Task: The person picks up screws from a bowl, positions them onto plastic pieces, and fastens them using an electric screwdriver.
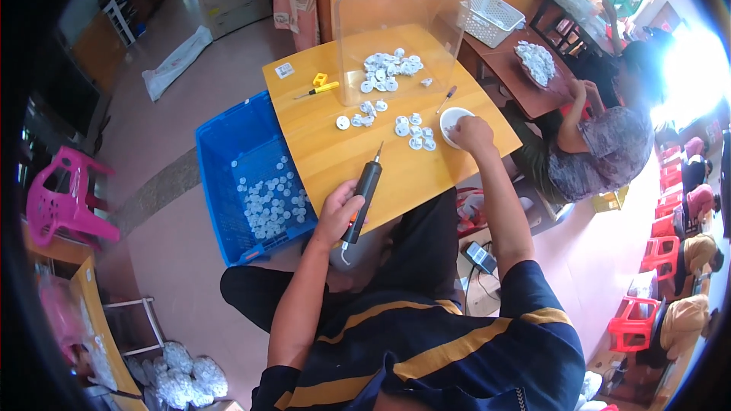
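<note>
My left hand [339, 211] is wrapped round a black electric screwdriver [365, 196], its bit pointing up and away over the near edge of the wooden table [304, 144]. A curled cord hangs from its lower end. At the right side of the table my right hand [474, 135] dips into a small white bowl [449, 117], fingertips drawn together; what they pinch is hidden. Left of the bowl sits a group of small white round plastic parts [416, 131]. A few more parts [367, 114] lie farther left. Beyond the bowl lies a thin screwdriver [448, 99].
A clear plastic bin [347, 53] on its side holds a pile of white parts [390, 70]. A yellow-handled screwdriver [323, 90] lies at its left. Beside the table stands a blue crate [221, 190] with many parts. Another person [601, 137] sits at the right by a brown table [495, 57].
</note>
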`<state>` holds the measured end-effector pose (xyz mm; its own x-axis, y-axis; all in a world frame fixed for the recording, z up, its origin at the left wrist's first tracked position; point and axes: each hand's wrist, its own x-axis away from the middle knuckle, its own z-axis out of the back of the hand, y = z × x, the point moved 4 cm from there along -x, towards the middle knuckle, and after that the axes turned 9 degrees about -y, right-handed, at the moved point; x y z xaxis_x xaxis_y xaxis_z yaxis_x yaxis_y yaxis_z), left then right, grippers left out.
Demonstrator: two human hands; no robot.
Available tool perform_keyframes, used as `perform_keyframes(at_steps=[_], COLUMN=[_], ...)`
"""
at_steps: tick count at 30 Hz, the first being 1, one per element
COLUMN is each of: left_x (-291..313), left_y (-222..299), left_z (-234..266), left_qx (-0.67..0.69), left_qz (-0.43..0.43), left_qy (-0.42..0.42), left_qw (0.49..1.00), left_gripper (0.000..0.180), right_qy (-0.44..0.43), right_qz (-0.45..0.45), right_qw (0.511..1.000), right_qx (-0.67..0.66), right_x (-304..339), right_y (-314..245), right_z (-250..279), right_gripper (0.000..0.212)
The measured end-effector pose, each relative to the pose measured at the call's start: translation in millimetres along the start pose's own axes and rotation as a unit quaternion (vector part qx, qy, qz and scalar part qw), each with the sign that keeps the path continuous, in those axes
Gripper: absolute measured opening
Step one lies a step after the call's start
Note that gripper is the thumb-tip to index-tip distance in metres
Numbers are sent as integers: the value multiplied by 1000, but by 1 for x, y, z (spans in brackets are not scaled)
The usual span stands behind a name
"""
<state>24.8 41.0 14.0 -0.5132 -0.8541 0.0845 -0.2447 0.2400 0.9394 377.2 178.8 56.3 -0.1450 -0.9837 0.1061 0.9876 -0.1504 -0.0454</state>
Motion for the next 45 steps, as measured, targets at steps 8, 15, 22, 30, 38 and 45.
perform_keyframes(at_steps=[8, 15, 22, 30, 38, 45], left_x=[-1, 2, 1, 2, 1, 2], left_y=[-1, -6, -2, 0, 1, 0], left_z=[1, 5, -1, 2, -1, -2], left_qx=[-3, 7, 16, 1, 9, -1], left_qz=[-2, -2, -7, -11, -7, 2], left_qy=[-2, 7, 1, -8, -3, -2], left_qw=[1000, 1000, 1000, 1000, 1000, 1000], left_gripper=[44, 38, 41, 41, 40, 39], right_qy=[-2, -46, -41, -37, -40, -13], right_qz=[10, 7, -2, 30, 51, 87], right_qw=[1000, 999, 999, 998, 997, 995], right_qx=[3, 6, -14, -45, -42, -40], right_x=[-25, -22, -25, -26, -24, -19], right_y=[3, -8, -3, 2, 5, 4], right_z=[-23, -14, -17, -20, -20, -17], right_gripper=[19, 23, 21, 21, 26, 32])
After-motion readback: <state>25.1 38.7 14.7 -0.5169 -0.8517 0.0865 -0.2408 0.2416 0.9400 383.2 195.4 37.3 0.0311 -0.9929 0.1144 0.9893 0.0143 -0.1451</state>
